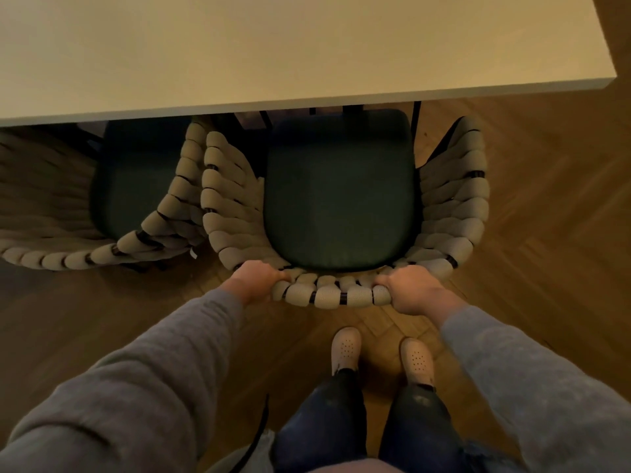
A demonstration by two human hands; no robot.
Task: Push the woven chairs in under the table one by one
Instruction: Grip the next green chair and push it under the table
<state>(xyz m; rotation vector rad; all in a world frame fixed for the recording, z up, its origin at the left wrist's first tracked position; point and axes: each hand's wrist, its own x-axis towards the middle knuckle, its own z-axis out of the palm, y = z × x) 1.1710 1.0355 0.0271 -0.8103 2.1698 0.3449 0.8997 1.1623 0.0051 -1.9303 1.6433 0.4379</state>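
A woven chair with a dark green seat cushion stands in front of me, its front edge just under the pale table. My left hand grips the top of its woven backrest on the left. My right hand grips the same backrest rim on the right. A second woven chair stands close to the left, its armrest almost touching the first one, with its seat partly under the table.
The table's right corner sits at the upper right. Herringbone wood floor lies open to the right of the chair. My feet in light perforated clogs stand just behind the backrest.
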